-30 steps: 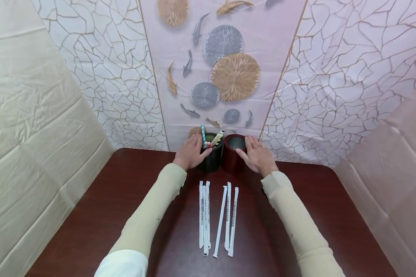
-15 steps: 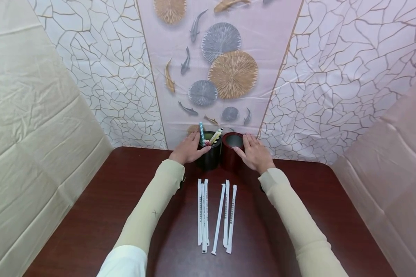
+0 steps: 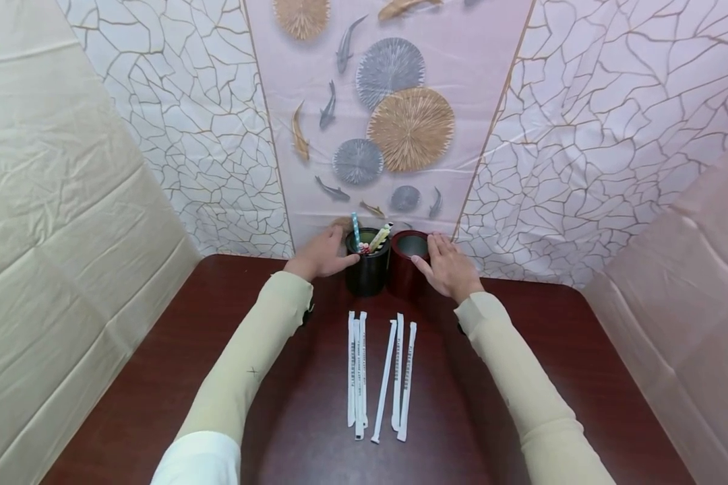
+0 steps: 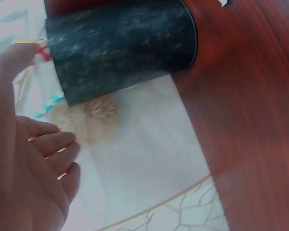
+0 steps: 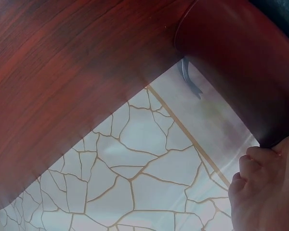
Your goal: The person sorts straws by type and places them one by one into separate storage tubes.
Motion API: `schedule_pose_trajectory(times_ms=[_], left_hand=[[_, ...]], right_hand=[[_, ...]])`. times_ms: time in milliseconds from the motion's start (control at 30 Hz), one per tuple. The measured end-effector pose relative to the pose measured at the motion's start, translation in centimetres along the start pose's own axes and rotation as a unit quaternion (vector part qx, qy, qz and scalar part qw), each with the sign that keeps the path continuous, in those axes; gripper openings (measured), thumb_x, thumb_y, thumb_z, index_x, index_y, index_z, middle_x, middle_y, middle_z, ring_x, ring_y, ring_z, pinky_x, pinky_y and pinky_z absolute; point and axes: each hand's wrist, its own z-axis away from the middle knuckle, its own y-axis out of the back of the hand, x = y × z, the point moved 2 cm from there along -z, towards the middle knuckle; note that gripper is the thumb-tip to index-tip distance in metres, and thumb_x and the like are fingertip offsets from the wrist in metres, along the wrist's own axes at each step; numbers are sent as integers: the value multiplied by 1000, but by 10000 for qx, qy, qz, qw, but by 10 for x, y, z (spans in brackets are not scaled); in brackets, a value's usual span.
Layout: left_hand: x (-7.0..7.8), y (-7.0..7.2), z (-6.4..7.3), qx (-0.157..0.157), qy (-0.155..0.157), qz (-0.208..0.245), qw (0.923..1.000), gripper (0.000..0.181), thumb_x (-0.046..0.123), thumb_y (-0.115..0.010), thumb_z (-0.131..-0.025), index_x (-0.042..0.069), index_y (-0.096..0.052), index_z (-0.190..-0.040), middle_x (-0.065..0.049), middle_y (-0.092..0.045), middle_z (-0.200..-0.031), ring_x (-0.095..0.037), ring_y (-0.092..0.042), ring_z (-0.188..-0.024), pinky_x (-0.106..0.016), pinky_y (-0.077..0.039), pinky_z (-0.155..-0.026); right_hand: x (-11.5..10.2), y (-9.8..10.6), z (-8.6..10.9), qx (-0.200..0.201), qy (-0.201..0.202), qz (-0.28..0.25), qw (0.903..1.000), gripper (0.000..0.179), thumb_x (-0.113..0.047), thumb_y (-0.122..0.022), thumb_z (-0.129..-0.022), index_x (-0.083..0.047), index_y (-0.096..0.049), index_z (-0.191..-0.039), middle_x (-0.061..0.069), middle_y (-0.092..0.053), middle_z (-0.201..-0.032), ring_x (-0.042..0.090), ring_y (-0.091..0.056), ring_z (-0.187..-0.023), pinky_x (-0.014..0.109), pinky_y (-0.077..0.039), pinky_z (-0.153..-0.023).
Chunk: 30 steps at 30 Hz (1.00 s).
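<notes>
At the back of the table a black cylindrical cup [image 3: 367,277] and a dark red one [image 3: 404,277] stand side by side. Patterned paper straws [image 3: 381,237] poke out of the black cup, blue, yellow and red-dotted among them. My left hand [image 3: 323,254] is beside the black cup, thumb tip near its rim; the left wrist view has its loosely bent fingers [image 4: 62,144] apart from the cup wall. Against the red cup's right side rests my right hand [image 3: 451,271], its fingers extended and thumb at the rim. Looking down into the red cup, I see no straws.
Two groups of white paper-wrapped straws, a left one [image 3: 356,370] and a right one [image 3: 396,377], lie lengthwise on the dark wooden table [image 3: 176,377]. A patterned cloth backdrop [image 3: 412,128] rises right behind the cups. Cloth walls [image 3: 67,222] flank both sides.
My left hand has come away from the black cup's side, shifting a little left. The right hand stays at the red cup, and the straws lie as before.
</notes>
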Motion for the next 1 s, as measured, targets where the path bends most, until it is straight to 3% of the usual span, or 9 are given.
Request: schedule_pose_trajectory(times_ms=[100,200,267,333,600,800,1000], left_hand=[[0,6,6,-67,50,-333,9994,79,50,-60,-102,-6,-43,-155,-25,-49,-159,-38,-51,-146,-48,-44,-121],[0,9,13,-119,103,-668,9976,57,46,-63,-101,-6,-67,-125,-23,-69,-129,-37,-67,-120,-48,-55,-103],[-1,8,19,-141,164,-830,9963,45,45,-67,-99,0,-70,-101,-18,-72,-108,-33,-68,-102,-47,-58,-91],[-2,7,26,-196,249,-865,9957,42,44,-68,-98,3,-68,-90,-14,-71,-96,-30,-65,-92,-46,-58,-83],[1,-13,52,-605,714,-309,9951,40,45,-70,-99,6,-67,-105,-12,-70,-104,-29,-67,-94,-48,-58,-80],[6,-37,69,-940,1062,284,9895,35,42,-71,-100,8,-64,-91,-9,-68,-83,-25,-65,-75,-36,-50,-66],[10,-64,81,-1114,1224,916,9819,34,37,-74,-98,9,-67,-81,-8,-73,-71,-24,-71,-70,-29,-47,-59]], right_hand=[[1,1,0,13,-13,16,10000,85,-59,-22,-113,7,-15,-166,27,-17,-175,42,-16,-164,54,-17,-134],[0,2,0,56,10,19,10000,85,-58,-23,-113,7,-16,-166,27,-18,-174,43,-17,-164,55,-18,-134],[-1,2,1,70,33,23,10000,84,-58,-24,-113,8,-16,-166,28,-18,-174,43,-17,-164,55,-18,-134],[-2,2,1,78,43,33,10000,84,-57,-24,-113,8,-16,-166,28,-18,-174,43,-17,-164,54,-18,-134],[-3,2,2,130,36,6,9999,84,-57,-25,-113,8,-17,-165,28,-19,-174,43,-19,-163,54,-19,-134],[-3,2,2,113,38,47,9999,84,-57,-24,-113,8,-16,-166,28,-18,-174,43,-18,-164,54,-18,-134],[-2,0,1,120,38,11,9999,85,-58,-23,-113,8,-16,-166,28,-18,-174,43,-17,-164,54,-18,-134]])
